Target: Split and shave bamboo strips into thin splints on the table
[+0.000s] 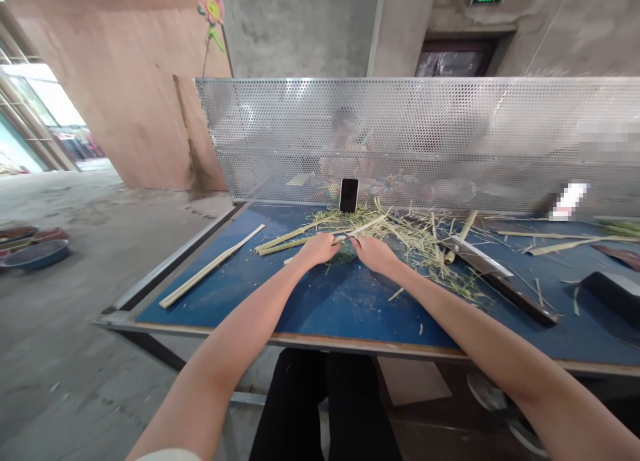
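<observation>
Both my hands are close together over the middle of the blue table, fingers closed. My left hand (321, 249) grips a pale green plant strip (340, 239), whose end shows by its fingertips. My right hand (374, 253) pinches at the strip's other side; a pale, flat, narrow length (369, 225) sticks out above it towards the upper right, and I cannot tell whether it is the same piece. Behind the hands lies a heap of thin green shavings (415, 237). Split stalks (285, 239) lie left of my left hand.
A long pale split stalk (213, 266) lies at the table's left. To the right is a long tool with a metal blade and dark handle (505, 281), and a black object (613, 294). A phone (349, 195) leans on the perforated metal screen (280, 127); a person sits behind it.
</observation>
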Motion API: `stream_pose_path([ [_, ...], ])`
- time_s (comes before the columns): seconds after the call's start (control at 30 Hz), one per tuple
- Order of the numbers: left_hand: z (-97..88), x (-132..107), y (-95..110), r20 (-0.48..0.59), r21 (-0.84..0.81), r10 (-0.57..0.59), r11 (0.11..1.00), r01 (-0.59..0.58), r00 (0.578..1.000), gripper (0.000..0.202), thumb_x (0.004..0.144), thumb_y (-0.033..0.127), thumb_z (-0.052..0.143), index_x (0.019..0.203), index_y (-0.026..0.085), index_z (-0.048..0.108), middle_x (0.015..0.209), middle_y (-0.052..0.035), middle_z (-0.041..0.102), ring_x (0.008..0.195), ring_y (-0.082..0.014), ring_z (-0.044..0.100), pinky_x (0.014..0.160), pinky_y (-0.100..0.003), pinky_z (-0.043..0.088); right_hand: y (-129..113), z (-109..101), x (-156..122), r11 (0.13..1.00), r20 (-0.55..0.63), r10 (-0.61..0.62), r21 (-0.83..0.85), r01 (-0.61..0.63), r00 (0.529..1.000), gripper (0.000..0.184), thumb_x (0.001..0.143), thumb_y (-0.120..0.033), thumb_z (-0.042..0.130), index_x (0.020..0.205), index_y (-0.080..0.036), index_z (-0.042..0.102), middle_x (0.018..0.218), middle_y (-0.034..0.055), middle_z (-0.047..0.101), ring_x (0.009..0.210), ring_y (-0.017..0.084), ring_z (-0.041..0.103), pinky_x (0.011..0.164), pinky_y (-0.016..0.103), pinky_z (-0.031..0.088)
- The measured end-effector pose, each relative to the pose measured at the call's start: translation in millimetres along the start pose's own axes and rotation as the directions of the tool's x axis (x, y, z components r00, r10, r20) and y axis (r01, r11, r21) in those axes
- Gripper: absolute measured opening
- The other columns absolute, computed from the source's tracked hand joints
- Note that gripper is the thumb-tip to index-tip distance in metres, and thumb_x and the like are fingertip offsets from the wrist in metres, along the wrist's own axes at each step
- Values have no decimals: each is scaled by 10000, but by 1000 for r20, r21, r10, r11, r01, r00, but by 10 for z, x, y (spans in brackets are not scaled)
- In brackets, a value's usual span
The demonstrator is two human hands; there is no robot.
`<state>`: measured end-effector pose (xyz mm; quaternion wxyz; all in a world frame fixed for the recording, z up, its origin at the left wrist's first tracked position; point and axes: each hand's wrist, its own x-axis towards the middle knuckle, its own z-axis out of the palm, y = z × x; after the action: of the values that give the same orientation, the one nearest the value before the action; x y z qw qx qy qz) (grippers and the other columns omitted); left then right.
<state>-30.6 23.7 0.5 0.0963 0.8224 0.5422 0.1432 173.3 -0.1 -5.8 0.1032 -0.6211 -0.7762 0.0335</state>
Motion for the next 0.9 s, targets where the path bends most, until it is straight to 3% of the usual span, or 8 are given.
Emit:
stream_pose_path([
  [0.23, -42, -21, -1, -30, -33, -7, 999, 6, 1000, 353, 1064, 381, 569, 813, 189, 728, 715, -84, 677, 646, -217, 647, 633, -312, 394, 181, -130, 37, 991, -18, 128, 42, -127, 992, 671, 1172, -502, 163, 1259, -128, 714, 1231, 236, 770, 1163, 364, 739, 959, 417, 526],
  [0.43, -7, 131, 23, -29, -76, 14, 997, -17, 999, 364, 1074, 383, 567, 803, 187, 710, 670, -64, 640, 586, -188, 603, 592, -303, 380, 327, -204, 176, 975, -95, 221, 9, -222, 971, 616, 1167, -495, 246, 1348, -132, 709, 1265, 259, 756, 1206, 363, 728, 1018, 434, 512],
  [0.5, 7, 173, 39, -16, -72, 15, 997, -16, 1000, 387, 1082, 388, 551, 788, 183, 696, 666, -69, 634, 561, -184, 587, 571, -308, 368, 511, -247, 246, 970, -120, 244, 51, -240, 962, 599, 1164, -453, 252, 1398, -133, 701, 1243, 258, 764, 1177, 351, 738, 995, 419, 523],
  [0.57, -14, 169, 27, -5, -43, 22, 999, -22, 1000, 391, 1072, 396, 563, 766, 183, 681, 665, -74, 630, 550, -185, 574, 560, -316, 358, 849, -309, 294, 948, -144, 311, 112, -296, 940, 580, 1152, -358, 250, 1474, -113, 666, 1211, 263, 772, 1138, 340, 749, 957, 401, 535],
  [0.63, -76, 125, -21, -15, -8, 25, 1000, -25, 1000, 345, 1037, 391, 616, 761, 190, 674, 671, -74, 629, 559, -188, 570, 567, -321, 348, 1276, -369, 303, 908, -164, 415, 130, -398, 895, 558, 1118, -299, 317, 1508, -67, 642, 1260, 299, 752, 1164, 361, 738, 947, 412, 538],
  [0.73, -194, 47, -127, -20, -80, -35, 996, 33, 999, 390, 1067, 413, 545, 766, 198, 668, 642, -75, 613, 543, -189, 565, 570, -332, 335, 1767, -404, 272, 818, -226, 574, 198, -540, 787, 624, 1123, -375, 298, 1407, 7, 703, 1289, 367, 721, 1187, 414, 722, 956, 467, 535],
  [0.8, -244, 20, -185, -55, -83, -62, 995, 58, 997, 458, 1075, 497, 523, 745, 204, 645, 632, -79, 599, 537, -191, 556, 565, -340, 323, 1847, -383, 263, 800, -241, 597, 246, -547, 765, 657, 1128, -408, 284, 1364, 20, 724, 1283, 377, 720, 1176, 414, 724, 958, 468, 530],
  [0.9, -247, 13, -227, -91, -69, -68, 996, 62, 993, 572, 1049, 673, 505, 712, 219, 593, 628, -79, 582, 539, -194, 547, 560, -343, 312, 1673, -314, 289, 835, -298, 548, 259, -486, 782, 686, 1140, -452, 253, 1331, -15, 746, 1256, 347, 744, 1164, 391, 729, 964, 449, 519],
])
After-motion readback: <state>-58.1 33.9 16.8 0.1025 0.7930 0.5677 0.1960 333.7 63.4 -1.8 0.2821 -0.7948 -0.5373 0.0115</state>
